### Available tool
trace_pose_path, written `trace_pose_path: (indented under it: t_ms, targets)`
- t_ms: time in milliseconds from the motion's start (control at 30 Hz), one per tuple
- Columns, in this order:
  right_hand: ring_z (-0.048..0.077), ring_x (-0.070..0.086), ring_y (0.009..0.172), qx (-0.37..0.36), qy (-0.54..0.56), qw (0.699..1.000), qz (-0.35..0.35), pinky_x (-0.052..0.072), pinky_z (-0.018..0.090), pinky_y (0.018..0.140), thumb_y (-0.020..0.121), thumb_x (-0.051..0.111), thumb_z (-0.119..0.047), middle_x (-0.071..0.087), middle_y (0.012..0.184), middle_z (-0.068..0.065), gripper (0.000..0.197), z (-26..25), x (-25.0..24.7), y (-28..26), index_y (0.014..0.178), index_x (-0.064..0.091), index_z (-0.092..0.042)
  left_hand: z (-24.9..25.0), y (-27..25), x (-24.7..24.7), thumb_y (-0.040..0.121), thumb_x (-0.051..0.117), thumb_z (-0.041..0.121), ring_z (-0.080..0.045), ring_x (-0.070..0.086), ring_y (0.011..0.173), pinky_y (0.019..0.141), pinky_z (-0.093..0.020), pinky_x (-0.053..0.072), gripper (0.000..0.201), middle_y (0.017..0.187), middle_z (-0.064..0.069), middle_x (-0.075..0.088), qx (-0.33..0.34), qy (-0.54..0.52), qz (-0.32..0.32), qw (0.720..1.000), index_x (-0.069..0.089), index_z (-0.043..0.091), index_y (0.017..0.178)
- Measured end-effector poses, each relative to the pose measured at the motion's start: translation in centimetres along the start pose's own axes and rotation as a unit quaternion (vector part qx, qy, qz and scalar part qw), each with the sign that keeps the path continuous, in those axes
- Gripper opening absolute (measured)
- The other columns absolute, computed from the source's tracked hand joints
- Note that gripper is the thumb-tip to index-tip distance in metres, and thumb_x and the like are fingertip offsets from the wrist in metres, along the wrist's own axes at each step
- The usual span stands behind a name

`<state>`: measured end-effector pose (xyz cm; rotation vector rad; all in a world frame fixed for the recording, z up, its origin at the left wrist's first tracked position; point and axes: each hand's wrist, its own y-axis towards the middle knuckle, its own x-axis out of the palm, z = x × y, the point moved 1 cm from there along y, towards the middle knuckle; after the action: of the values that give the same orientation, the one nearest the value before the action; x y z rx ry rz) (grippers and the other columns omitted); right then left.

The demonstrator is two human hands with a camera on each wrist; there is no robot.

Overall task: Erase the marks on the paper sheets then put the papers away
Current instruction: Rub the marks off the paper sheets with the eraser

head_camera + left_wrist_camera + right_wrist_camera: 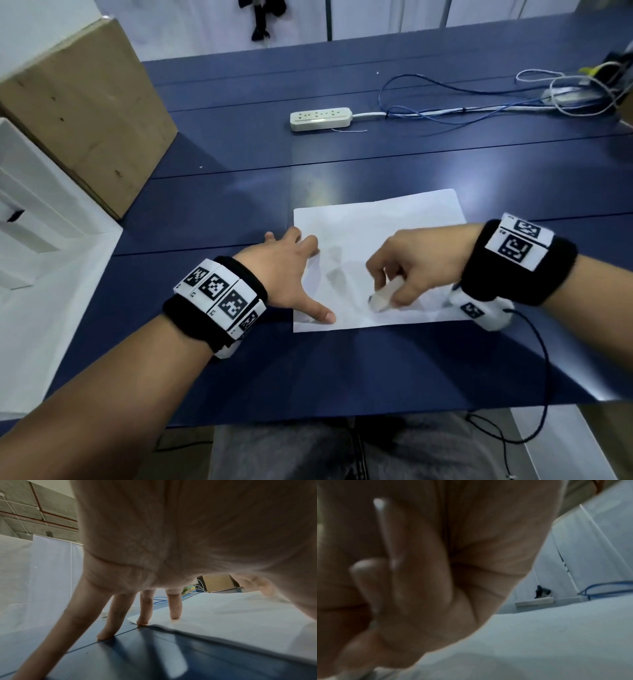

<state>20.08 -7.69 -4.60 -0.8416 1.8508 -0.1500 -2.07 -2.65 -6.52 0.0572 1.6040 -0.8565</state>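
The paper [376, 240] lies flat on the bench [239, 192]. The left hand [291, 270], fingers spread, pins the paper's left edge; the right hand [407, 267] pinches an eraser [385, 296] near its front edge. Hard rubbing there could crumple or tear the unpinned sheet.

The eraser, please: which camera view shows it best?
The head view: the eraser shows whole in the right hand, its tip on the paper. The right wrist view gives only a blurred white sliver behind fingers; the left wrist view shows none.
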Motion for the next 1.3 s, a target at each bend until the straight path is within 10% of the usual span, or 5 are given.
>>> trace_pose_path:
  t_ms: [467, 667, 867, 1100, 1300]
  targets:
    - [0.007, 0.052, 0.054, -0.007, -0.019, 1.000, -0.009, 0.040, 0.017, 0.050, 0.076, 0.076, -0.036, 0.066, 0.062, -0.004, 0.020, 0.3, -0.1, 0.0, 0.085, 0.065, -0.022, 0.1, 0.2, 0.0, 0.038, 0.060, 0.095, -0.036, 0.038, 0.129, 0.098, -0.048, 0.047, 0.124, 0.135, 0.008, 0.031, 0.008, 0.006, 0.006, 1.000, 0.032, 0.030, 0.140]
    - [0.020, 0.058, 0.072, 0.073, -0.057, 0.982, 0.166, 0.051, 0.034, 0.066, 0.082, 0.063, -0.044, 0.061, 0.069, -0.008, 0.024, 2.2, -2.1, 1.6, 0.090, 0.061, -0.021, 0.2, 0.1, -0.1, 0.039, 0.062, 0.094, -0.032, 0.038, 0.126, 0.098, -0.048, 0.047, 0.124, 0.135, 0.009, 0.031, 0.006, 0.008, 0.004, 1.000, 0.031, 0.030, 0.141]
    - [0.005, 0.054, 0.056, -0.014, -0.023, 0.999, -0.034, 0.042, 0.019, 0.054, 0.078, 0.074, -0.037, 0.067, 0.064, -0.005, 0.017, 0.4, 0.3, -0.5, 0.082, 0.061, -0.027, 0.2, 0.2, 0.0, 0.041, 0.063, 0.093, -0.038, 0.033, 0.134, 0.099, -0.051, 0.046, 0.125, 0.139, 0.007, 0.028, -0.001, 0.009, -0.007, 1.000, 0.029, 0.030, 0.143]
    - [0.019, 0.058, 0.073, 0.072, -0.058, 0.982, 0.166, 0.046, 0.032, 0.065, 0.077, 0.057, -0.052, 0.058, 0.070, -0.009, 0.034, 2.1, -2.0, 0.9, 0.092, 0.061, -0.022, 0.2, 0.1, 0.0, 0.040, 0.063, 0.094, -0.037, 0.034, 0.132, 0.098, -0.051, 0.047, 0.125, 0.138, 0.008, 0.030, -0.002, 0.011, -0.001, 1.000, 0.030, 0.030, 0.142]
    - [0.005, 0.051, 0.054, -0.017, -0.017, 0.999, -0.024, 0.040, 0.020, 0.051, 0.074, 0.074, -0.033, 0.063, 0.059, -0.007, 0.016, -0.1, 0.9, -1.0, 0.082, 0.063, -0.025, 0.1, 0.1, -0.1, 0.039, 0.063, 0.093, -0.039, 0.032, 0.134, 0.098, -0.052, 0.046, 0.124, 0.138, 0.008, 0.029, -0.003, -0.001, -0.007, 1.000, 0.030, 0.030, 0.141]
